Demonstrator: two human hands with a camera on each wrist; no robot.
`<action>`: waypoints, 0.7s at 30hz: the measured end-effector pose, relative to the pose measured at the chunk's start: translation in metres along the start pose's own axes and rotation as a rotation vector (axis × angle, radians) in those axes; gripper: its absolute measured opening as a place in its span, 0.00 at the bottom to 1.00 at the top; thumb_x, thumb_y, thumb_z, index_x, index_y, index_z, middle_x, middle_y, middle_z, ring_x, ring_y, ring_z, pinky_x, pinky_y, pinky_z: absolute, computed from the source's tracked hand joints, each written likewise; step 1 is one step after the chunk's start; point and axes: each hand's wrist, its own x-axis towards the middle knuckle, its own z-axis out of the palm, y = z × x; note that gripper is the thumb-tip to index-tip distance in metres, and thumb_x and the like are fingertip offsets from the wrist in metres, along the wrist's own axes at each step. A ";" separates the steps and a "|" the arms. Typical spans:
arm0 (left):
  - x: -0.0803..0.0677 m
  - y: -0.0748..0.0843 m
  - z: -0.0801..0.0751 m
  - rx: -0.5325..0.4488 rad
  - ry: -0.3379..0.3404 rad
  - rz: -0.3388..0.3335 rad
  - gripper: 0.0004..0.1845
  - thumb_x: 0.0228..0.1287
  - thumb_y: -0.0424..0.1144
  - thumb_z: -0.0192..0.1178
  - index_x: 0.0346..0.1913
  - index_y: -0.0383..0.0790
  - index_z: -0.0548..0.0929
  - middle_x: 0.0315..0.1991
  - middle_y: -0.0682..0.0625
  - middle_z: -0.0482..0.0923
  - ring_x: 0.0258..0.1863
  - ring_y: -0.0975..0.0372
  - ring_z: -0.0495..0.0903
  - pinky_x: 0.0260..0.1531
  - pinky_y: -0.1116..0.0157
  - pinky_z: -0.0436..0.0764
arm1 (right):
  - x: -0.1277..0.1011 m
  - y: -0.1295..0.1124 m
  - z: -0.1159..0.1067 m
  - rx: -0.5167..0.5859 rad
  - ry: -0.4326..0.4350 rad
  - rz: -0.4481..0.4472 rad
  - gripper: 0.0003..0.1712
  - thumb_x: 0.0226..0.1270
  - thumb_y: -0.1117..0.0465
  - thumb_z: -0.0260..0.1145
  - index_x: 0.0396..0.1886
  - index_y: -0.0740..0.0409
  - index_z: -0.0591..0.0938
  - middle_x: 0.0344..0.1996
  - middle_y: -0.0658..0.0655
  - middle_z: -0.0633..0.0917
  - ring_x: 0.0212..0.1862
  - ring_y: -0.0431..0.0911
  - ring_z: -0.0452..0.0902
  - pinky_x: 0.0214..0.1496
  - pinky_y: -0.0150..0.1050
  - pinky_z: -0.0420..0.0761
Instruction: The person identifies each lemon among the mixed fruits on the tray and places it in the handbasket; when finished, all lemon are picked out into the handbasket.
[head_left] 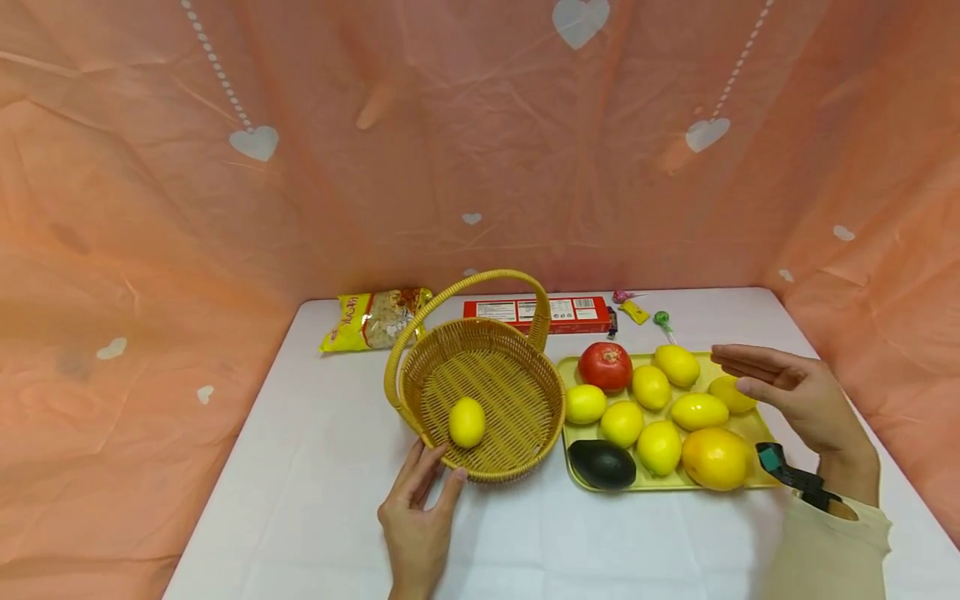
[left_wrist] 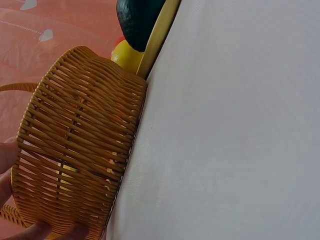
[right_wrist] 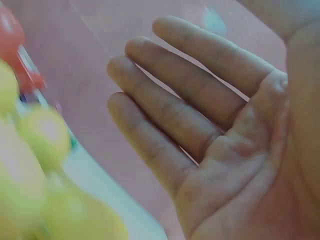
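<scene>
Early on, I'd judge: one lemon (head_left: 467, 422) lies inside the wicker basket (head_left: 517, 400), the only piece in there, with the rest of the fruit sitting on the yellow tray (head_left: 748, 422), so most looks left, if all of it counts. My left hand (head_left: 420, 517) holds the basket at its near-left rim, fingers against the outer wall. My right hand (head_left: 802, 400) is released, fingers straight, nothing in it, by the tray's right end; a lemon there is partly covered. Counts: lemons, eight total, one in basket, seven on tray; one red fruit (head_left: 605, 367); one dark avocado (head_left: 602, 464); one big orange-yellow fruit (head_left: 716, 458), maybe mango. Behind: one red box (head_left: 491, 312), one yellow bag (head_left: 382, 321), two lollipops (head_left: 662, 318), one yellow-wrapped sweet (head_left: 634, 312), one dark wrapped piece (head_left: 612, 322), too small to identify.
</scene>
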 end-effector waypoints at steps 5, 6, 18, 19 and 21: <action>0.001 0.000 0.000 0.004 -0.001 0.013 0.20 0.62 0.29 0.81 0.57 0.30 0.91 0.73 0.35 0.79 0.70 0.52 0.82 0.65 0.69 0.85 | -0.020 0.013 -0.023 0.090 0.146 0.028 0.26 0.76 0.86 0.57 0.71 0.78 0.78 0.61 0.50 0.92 0.62 0.36 0.88 0.62 0.23 0.86; 0.001 0.000 0.000 0.003 -0.001 0.011 0.20 0.62 0.28 0.80 0.57 0.30 0.91 0.73 0.35 0.79 0.70 0.53 0.82 0.65 0.69 0.84 | -0.023 0.016 -0.026 0.097 0.177 0.044 0.26 0.76 0.85 0.58 0.71 0.76 0.78 0.61 0.48 0.92 0.61 0.35 0.88 0.63 0.22 0.85; 0.000 0.002 0.000 0.013 0.002 0.014 0.20 0.61 0.26 0.80 0.56 0.29 0.91 0.73 0.34 0.79 0.70 0.43 0.81 0.64 0.72 0.85 | -0.037 0.044 -0.044 -0.025 0.172 0.416 0.30 0.82 0.70 0.66 0.80 0.58 0.77 0.58 0.29 0.89 0.58 0.22 0.81 0.53 0.13 0.80; 0.000 0.001 0.001 0.011 0.004 0.014 0.20 0.61 0.27 0.80 0.56 0.30 0.91 0.73 0.34 0.79 0.70 0.43 0.81 0.64 0.71 0.85 | -0.038 0.044 -0.045 -0.056 0.152 0.436 0.30 0.82 0.68 0.67 0.80 0.57 0.77 0.58 0.28 0.88 0.58 0.21 0.81 0.52 0.12 0.79; 0.000 0.001 0.001 0.013 0.008 0.018 0.20 0.61 0.26 0.80 0.56 0.30 0.91 0.72 0.33 0.79 0.69 0.43 0.82 0.63 0.71 0.85 | -0.039 0.043 -0.046 -0.109 0.127 0.461 0.30 0.82 0.67 0.68 0.80 0.56 0.77 0.58 0.26 0.87 0.57 0.20 0.80 0.51 0.12 0.79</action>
